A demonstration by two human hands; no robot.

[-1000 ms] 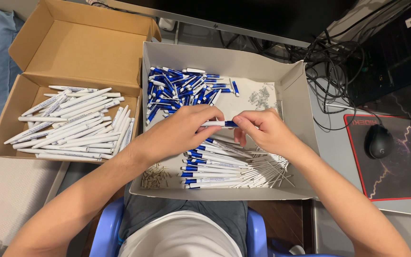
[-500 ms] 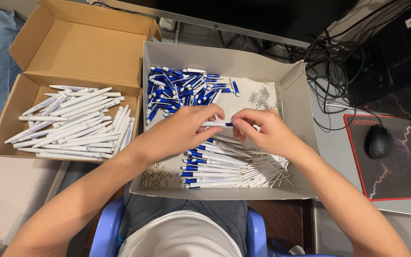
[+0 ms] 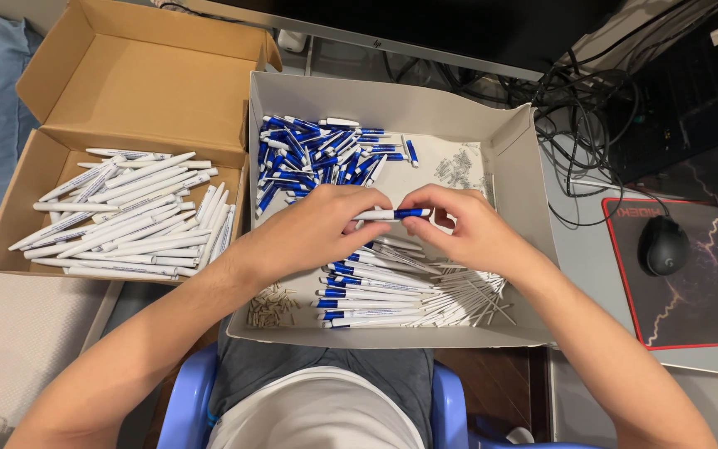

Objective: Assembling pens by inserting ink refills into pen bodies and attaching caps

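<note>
My left hand (image 3: pixel 313 229) and my right hand (image 3: pixel 463 229) hold one white pen with a blue end (image 3: pixel 392 214) between them, level, above a shallow grey box (image 3: pixel 392 104). The left fingers pinch the white barrel and the right fingers pinch the blue end. Below the hands lies a row of assembled white and blue pens (image 3: pixel 376 295) with thin refills (image 3: pixel 479 299) beside them. A heap of blue pen parts (image 3: pixel 317 154) fills the box's far left part.
A brown cardboard box (image 3: pixel 139 79) at the left holds several white pen barrels (image 3: pixel 126 220). Small springs (image 3: pixel 272 306) lie in the grey box's near left corner. At the right are a black mouse (image 3: pixel 665 245) on a mouse pad and tangled cables (image 3: pixel 592 108).
Both hands have stayed over the grey box with the pen between them; the fingers have shifted slightly along the pen.
</note>
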